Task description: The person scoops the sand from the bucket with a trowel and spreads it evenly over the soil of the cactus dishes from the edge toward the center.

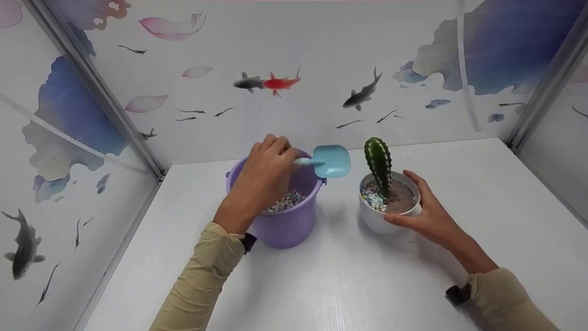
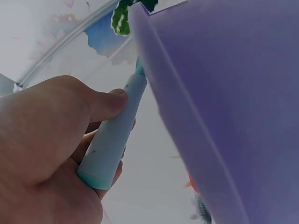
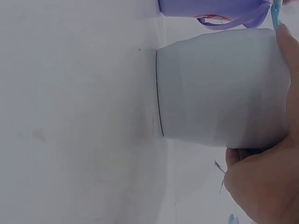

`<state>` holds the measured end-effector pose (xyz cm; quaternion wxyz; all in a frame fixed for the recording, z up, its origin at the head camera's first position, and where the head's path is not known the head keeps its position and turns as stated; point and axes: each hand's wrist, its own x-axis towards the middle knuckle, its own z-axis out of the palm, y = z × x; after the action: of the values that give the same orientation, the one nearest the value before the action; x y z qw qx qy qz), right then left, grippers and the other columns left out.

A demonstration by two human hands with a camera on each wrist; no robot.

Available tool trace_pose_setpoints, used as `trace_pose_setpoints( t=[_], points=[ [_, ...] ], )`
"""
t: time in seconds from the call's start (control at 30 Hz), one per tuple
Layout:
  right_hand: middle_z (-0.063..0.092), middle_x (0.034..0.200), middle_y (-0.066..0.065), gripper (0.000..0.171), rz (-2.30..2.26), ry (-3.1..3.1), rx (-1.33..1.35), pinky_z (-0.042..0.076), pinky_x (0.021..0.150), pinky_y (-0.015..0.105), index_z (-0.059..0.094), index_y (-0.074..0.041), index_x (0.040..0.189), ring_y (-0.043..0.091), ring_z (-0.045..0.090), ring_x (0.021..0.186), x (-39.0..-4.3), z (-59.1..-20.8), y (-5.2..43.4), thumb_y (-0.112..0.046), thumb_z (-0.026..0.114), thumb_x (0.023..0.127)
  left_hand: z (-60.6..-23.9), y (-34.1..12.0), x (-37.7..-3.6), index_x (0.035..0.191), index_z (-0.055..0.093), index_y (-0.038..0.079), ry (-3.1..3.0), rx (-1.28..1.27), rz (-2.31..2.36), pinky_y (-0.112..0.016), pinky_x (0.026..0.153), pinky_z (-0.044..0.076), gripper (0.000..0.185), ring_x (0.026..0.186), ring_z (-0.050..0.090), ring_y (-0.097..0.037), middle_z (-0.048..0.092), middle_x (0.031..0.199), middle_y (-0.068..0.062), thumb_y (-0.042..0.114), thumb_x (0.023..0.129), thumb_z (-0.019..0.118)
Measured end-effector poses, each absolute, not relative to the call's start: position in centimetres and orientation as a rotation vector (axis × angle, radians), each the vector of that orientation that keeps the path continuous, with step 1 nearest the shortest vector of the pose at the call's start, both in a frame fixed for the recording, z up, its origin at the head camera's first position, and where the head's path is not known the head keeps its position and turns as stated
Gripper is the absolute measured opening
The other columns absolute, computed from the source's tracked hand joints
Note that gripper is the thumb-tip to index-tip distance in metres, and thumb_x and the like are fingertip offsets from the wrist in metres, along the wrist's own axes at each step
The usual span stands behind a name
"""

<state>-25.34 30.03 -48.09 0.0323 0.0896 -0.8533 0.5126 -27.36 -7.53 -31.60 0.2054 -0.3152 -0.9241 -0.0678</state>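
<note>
From above, left hand (image 1: 266, 172) grips the scoop (image 1: 328, 161), right hand (image 1: 425, 211) clasps the pot (image 1: 379, 220); wrist views hide its pebbles (image 1: 373, 197).

Soft, even light is filling the head view, casting faint shadows under the bucket (image 1: 285, 220) and pot (image 1: 381, 220); both wrist views are looking dim and blurry.

You grip a pale blue scoop (image 1: 331, 161) above a lilac bucket (image 1: 285, 225) of speckled multicoloured gravel (image 1: 287, 201). The dark green, pale-ribbed cactus (image 1: 379, 163) sits in a white pot (image 1: 376, 220). Your sleeves (image 1: 206, 280) are beige, the desk (image 1: 349, 285) white.
</note>
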Motion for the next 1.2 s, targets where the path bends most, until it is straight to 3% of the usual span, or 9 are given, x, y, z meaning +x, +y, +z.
trace_pose_setpoints(
  t=[0.37,0.53,0.83,0.93,1.0,1.13,1.2],
  points=[
    [0.024,0.176,0.019,0.122,1.582,-2.623,0.271,0.027,0.122,0.077,0.009,-0.023,0.175,0.042,0.028,0.161,-25.3,-48.0,30.0,-0.035,0.093,0.087,-32.4,-10.6,-27.5,0.124,0.076,0.01,-2.591,-0.819,-0.379,-0.045,0.097,0.048,0.02,0.113,0.055,-0.026,0.067,0.117,-0.006,0.018,0.107,0.069],
    [0.02,0.178,0.019,0.122,1.606,-2.626,0.266,0.024,0.123,0.078,0.008,-0.023,0.175,0.042,0.023,0.163,-25.2,-47.9,30.1,-0.033,0.092,0.088,-32.9,-12.0,-27.5,0.123,0.076,0.009,-2.578,-0.803,-0.44,-0.044,0.093,0.045,0.02,0.11,0.055,-0.026,0.067,0.115,-0.006,0.019,0.107,0.069],
    [0.02,0.179,0.018,0.106,1.568,-2.44,0.296,0.011,0.131,0.072,0.015,-0.011,0.173,0.045,0.014,0.167,-24.9,-47.0,29.8,-0.019,0.085,0.094,-33.7,-14.5,-27.3,0.121,0.078,0.008,-2.573,-0.757,-0.549,-0.048,0.096,0.047,0.019,0.108,0.057,-0.029,0.069,0.114,-0.009,0.016,0.105,0.073],
    [0.023,0.178,0.015,0.095,1.509,-2.34,0.268,0.014,0.134,0.064,0.02,-0.013,0.172,0.042,0.019,0.166,-24.5,-46.1,28.9,-0.019,0.08,0.099,-34.0,-15.6,-27.4,0.119,0.079,0.007,-2.576,-0.743,-0.631,-0.046,0.094,0.049,0.018,0.106,0.058,-0.029,0.07,0.114,-0.011,0.013,0.103,0.075],
    [0.027,0.177,0.01,0.086,1.476,-2.268,0.258,0.018,0.136,0.051,0.024,-0.014,0.171,0.036,0.024,0.165,-24.2,-45.5,28.2,-0.017,0.076,0.102,-34.2,-16.2,-27.5,0.12,0.079,0.006,-2.589,-0.729,-0.677,-0.045,0.093,0.05,0.018,0.107,0.058,-0.03,0.071,0.115,-0.012,0.013,0.103,0.075],
    [0.039,0.17,0.005,0.073,1.438,-2.104,0.343,0.026,0.129,0.026,0.036,-0.01,0.166,0.023,0.035,0.159,-23.6,-44.2,26.5,-0.008,0.07,0.102,-34.6,-17.3,-27.6,0.122,0.078,0.007,-2.635,-0.688,-0.722,-0.047,0.094,0.052,0.02,0.111,0.057,-0.029,0.07,0.119,-0.011,0.014,0.104,0.074],
    [0.044,0.166,0.007,0.069,1.43,-2.028,0.42,0.029,0.126,0.023,0.04,-0.006,0.163,0.02,0.039,0.156,-23.2,-43.7,25.6,-0.003,0.069,0.1,-34.7,-17.7,-27.6,0.122,0.078,0.007,-2.654,-0.672,-0.724,-0.047,0.095,0.052,0.02,0.112,0.057,-0.029,0.07,0.12,-0.011,0.015,0.104,0.073]
  ],
)
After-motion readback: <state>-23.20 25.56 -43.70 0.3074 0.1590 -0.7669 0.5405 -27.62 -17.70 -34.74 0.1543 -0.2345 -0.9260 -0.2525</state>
